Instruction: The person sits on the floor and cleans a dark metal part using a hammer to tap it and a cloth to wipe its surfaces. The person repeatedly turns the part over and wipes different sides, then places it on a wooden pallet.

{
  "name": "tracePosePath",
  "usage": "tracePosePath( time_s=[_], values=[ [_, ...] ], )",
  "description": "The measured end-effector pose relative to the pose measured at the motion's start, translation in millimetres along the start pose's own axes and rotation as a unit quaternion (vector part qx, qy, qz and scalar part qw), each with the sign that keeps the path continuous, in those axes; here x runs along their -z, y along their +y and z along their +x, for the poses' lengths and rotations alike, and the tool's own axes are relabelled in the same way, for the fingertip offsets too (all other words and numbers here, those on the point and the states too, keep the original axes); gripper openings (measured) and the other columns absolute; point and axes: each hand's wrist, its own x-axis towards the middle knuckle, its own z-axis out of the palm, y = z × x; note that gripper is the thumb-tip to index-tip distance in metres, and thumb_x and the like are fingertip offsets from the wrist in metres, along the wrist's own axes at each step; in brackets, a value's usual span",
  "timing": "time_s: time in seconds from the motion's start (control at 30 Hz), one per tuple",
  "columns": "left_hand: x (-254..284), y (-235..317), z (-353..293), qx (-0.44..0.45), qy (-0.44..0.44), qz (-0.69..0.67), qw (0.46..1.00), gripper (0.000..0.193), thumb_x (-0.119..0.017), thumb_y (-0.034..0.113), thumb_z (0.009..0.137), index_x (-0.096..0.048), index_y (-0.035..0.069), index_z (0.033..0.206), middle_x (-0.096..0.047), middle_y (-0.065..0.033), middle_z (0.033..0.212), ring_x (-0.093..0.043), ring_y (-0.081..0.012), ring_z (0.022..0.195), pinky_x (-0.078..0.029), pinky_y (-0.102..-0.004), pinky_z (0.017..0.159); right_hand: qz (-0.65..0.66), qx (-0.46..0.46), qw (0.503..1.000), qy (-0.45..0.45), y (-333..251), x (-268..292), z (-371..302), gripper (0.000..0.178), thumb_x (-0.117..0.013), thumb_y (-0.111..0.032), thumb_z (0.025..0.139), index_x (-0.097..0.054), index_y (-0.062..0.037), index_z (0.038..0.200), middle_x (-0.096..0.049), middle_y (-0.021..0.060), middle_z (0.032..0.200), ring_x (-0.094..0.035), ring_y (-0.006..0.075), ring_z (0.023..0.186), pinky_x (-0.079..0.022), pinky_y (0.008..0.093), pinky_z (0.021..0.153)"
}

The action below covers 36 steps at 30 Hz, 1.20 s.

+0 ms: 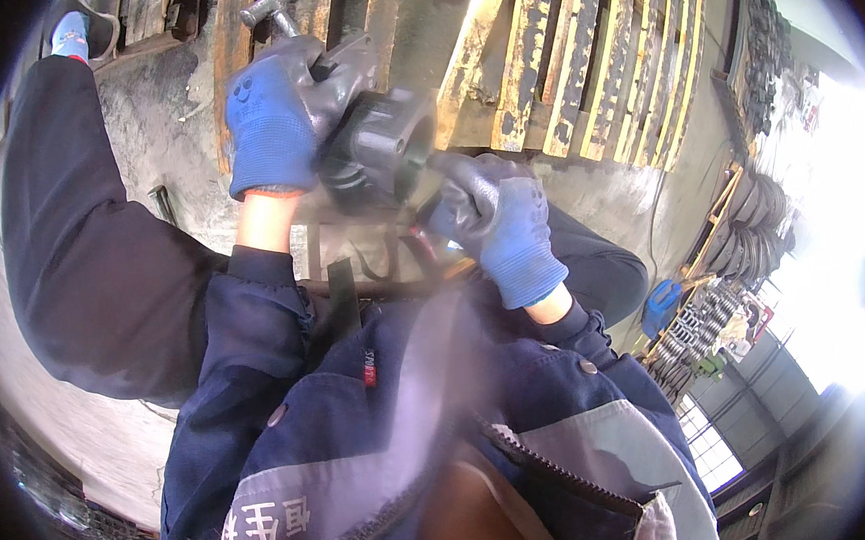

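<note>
My left hand [281,110], in a blue glove with a dark grey coated palm, is closed on the edge of a dark grey hollow metal casting [376,152]. The casting is tilted in front of me, with its round opening toward the right. My right hand [493,206], gloved the same way, is curled into a fist just right of that opening. What its fingers hold, if anything, is hidden and blurred. Beyond my left hand, a T-shaped metal piece [272,5] lies over the slats of a wooden pallet.
Wooden slats with worn yellow paint [528,53] lie ahead on the concrete floor [175,107]. A small dark metal piece [161,204] stands by my left leg. Stacked metal parts [755,217] and a blue object [662,306] are at the right.
</note>
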Motion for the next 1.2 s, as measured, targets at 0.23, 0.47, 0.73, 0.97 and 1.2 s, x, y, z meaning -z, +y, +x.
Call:
tracePosePath(
  time_s=[0.23,0.47,0.73,0.97,1.2],
  values=[
    [1.5,5.6,-1.4,-0.009,0.029,-0.011,0.999,0.044,-0.073,0.047,0.077,-0.072,0.003,0.082,-0.068,-0.0177,0.084,-0.066,-0.0351,0.077,-0.051,-0.0424,0.072,-0.127,0.085,0.988,-0.007,-8.6,10.2,7.4,0.026,-0.062,-0.019,0.084,-0.069,-0.0180,0.109,-0.065,0.0089,0.081,-0.065,0.0294,0.077,-0.049,0.0449,0.066],
    [3.3,7.7,-2.4,-0.005,0.018,-0.010,1.000,0.042,-0.072,0.046,0.076,-0.070,0.004,0.082,-0.067,-0.0173,0.082,-0.065,-0.0354,0.077,-0.050,-0.0428,0.071,-0.184,0.101,0.975,-0.067,-14.6,7.7,8.9,0.015,-0.061,-0.024,0.091,-0.072,-0.0143,0.096,-0.066,0.0061,0.081,-0.065,0.0281,0.076,-0.051,0.0441,0.067],
    [2.8,4.5,-3.2,-0.009,0.005,0.000,1.000,0.047,-0.069,0.051,0.077,-0.072,0.005,0.085,-0.069,-0.0170,0.086,-0.066,-0.0353,0.080,-0.050,-0.0434,0.073,0.099,0.004,0.991,-0.093,6.0,15.5,16.0,0.038,-0.062,-0.013,0.078,-0.070,-0.0188,0.115,-0.061,0.0169,0.076,-0.061,0.0350,0.076,-0.049,0.0416,0.068],
    [3.4,8.0,-3.5,-0.011,0.008,0.005,1.000,0.047,-0.070,0.051,0.077,-0.072,0.004,0.084,-0.069,-0.0170,0.086,-0.067,-0.0348,0.080,-0.051,-0.0434,0.073,-0.109,0.091,0.988,-0.068,9.6,-4.1,3.1,0.029,-0.060,-0.012,0.085,-0.068,-0.0219,0.111,-0.063,0.0113,0.071,-0.065,0.0300,0.070,-0.051,0.0454,0.066],
    [3.1,7.4,-5.2,0.011,-0.012,0.023,1.000,0.046,-0.073,0.049,0.081,-0.074,0.006,0.096,-0.071,-0.0171,0.093,-0.068,-0.0341,0.082,-0.052,-0.0401,0.074,-0.061,0.104,0.993,-0.017,11.4,-4.8,1.0,0.027,-0.060,-0.014,0.083,-0.067,-0.0193,0.109,-0.064,0.0091,0.080,-0.063,0.0302,0.073,-0.049,0.0449,0.066]
  ],
)
